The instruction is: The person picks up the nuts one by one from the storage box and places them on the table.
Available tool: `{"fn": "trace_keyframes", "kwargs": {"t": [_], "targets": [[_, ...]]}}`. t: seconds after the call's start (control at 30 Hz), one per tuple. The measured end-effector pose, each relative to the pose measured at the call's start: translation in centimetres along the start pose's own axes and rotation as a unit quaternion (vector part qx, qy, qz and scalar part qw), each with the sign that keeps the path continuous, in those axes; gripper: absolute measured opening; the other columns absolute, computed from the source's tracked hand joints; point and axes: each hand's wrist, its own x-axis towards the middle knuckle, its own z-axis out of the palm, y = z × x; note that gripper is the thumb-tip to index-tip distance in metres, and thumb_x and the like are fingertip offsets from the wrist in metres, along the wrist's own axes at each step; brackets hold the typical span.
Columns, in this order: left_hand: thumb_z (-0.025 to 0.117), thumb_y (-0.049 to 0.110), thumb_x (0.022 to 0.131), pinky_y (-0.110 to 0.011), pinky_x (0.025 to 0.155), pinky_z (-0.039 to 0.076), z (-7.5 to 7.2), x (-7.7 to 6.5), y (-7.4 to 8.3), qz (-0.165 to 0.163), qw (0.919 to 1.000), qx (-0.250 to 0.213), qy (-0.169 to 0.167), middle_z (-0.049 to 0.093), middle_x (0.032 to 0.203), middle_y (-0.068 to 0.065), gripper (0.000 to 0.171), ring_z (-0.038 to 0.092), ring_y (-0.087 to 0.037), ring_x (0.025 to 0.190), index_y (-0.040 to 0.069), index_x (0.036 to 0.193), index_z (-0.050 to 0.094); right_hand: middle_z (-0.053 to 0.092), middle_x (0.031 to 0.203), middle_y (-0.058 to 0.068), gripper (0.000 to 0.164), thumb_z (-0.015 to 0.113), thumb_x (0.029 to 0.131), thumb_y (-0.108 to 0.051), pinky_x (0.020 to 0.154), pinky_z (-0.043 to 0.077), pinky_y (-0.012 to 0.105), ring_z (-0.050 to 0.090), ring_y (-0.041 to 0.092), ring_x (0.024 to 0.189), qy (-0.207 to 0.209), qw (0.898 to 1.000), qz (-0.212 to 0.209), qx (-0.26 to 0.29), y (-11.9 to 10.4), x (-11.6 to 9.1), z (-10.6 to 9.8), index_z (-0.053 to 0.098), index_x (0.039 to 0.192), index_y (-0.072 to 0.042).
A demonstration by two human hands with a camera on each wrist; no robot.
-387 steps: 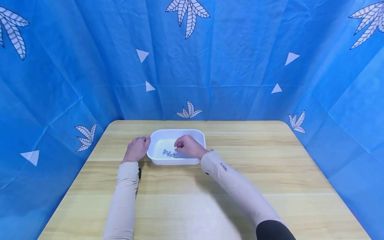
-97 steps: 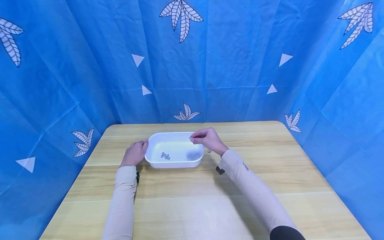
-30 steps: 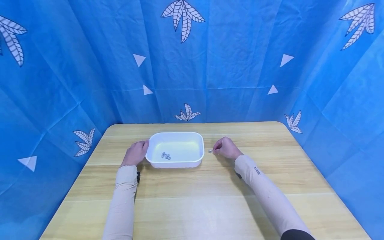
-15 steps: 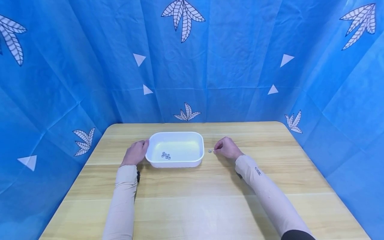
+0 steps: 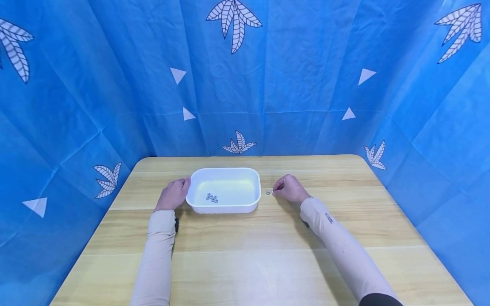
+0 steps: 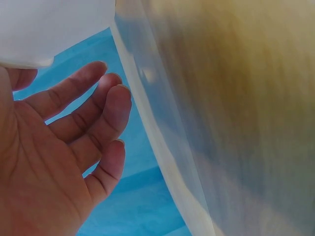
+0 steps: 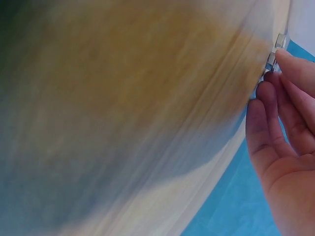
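Note:
A white plastic basin (image 5: 226, 209) stands near the back of the wooden table. Several small metal nuts (image 5: 212, 198) lie in a cluster on its floor, toward the front left. My left hand (image 5: 172, 195) is at the basin's left end, its thumb at the rim. In the left wrist view the other fingers (image 6: 118, 105) are loosely bent, holding nothing. Right of the basin, my right hand (image 5: 289, 188) pinches one metal nut (image 7: 270, 61) between thumb and fingertips, down at the tabletop. Just left of it another nut (image 5: 268, 192) lies on the table.
The wooden table (image 5: 264, 259) extends toward me and to the right. A blue curtain (image 5: 298, 76) with white leaf prints hangs behind it and along both sides.
Earlier my right hand was inside the basin, then above it with a nut. It has moved right and down to the table beside the lone nut. Over the last second both hands stay put.

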Motion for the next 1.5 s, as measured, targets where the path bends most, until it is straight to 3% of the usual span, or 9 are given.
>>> {"fn": "trace_keyframes", "kwargs": {"t": [0.57, 0.8, 1.13, 1.5], "targets": [[0.019, 0.051, 0.111, -0.061, 0.111, 0.046, 0.1, 0.2, 0.1, -0.004, 0.9999, -0.008, -0.008, 0.06, 0.14, -0.029, 0.074, 0.059, -0.047, 0.129, -0.006, 0.147, 0.049, 0.078, 0.088, 0.012, 0.005, 0.079, 0.087, -0.002, 0.076, 0.057, 0.028, 0.069, 0.014, 0.078, 0.002, 1.0, 0.004, 0.0, -0.5, -0.4, -0.2, 0.078, 0.091, 0.0], [0.019, 0.05, 0.112, -0.062, 0.111, 0.045, 0.0, 0.0, 0.2, 0.002, 1.0, -0.005, -0.005, 0.06, 0.14, -0.03, 0.073, 0.058, -0.049, 0.129, -0.006, 0.147, 0.05, 0.079, 0.099, 0.013, 0.013, 0.074, 0.093, -0.006, 0.085, 0.061, 0.034, 0.072, 0.021, 0.091, 0.03, 0.999, 0.026, 0.016, -1.2, -0.7, -0.6, 0.078, 0.103, 0.001], [0.018, 0.05, 0.112, -0.061, 0.113, 0.044, -0.1, -0.2, 0.4, -0.003, 0.9999, -0.011, -0.009, 0.058, 0.142, -0.03, 0.074, 0.057, -0.048, 0.132, -0.006, 0.148, 0.049, 0.078, 0.102, 0.014, 0.014, 0.073, 0.096, -0.012, 0.08, 0.061, 0.033, 0.072, 0.026, 0.092, 0.101, 0.993, -0.028, 0.06, -5.5, -0.5, -2.0, 0.078, 0.103, -0.002], [0.021, 0.047, 0.112, -0.062, 0.112, 0.045, 0.1, -0.1, 0.1, 0.003, 0.9999, -0.01, 0.0, 0.06, 0.14, -0.031, 0.071, 0.057, -0.048, 0.131, -0.007, 0.146, 0.051, 0.078, 0.104, 0.011, 0.014, 0.074, 0.095, -0.016, 0.08, 0.062, 0.032, 0.072, 0.022, 0.09, 0.087, 0.989, -0.055, 0.104, -10.2, 0.1, 0.1, 0.079, 0.104, -0.007]]}}
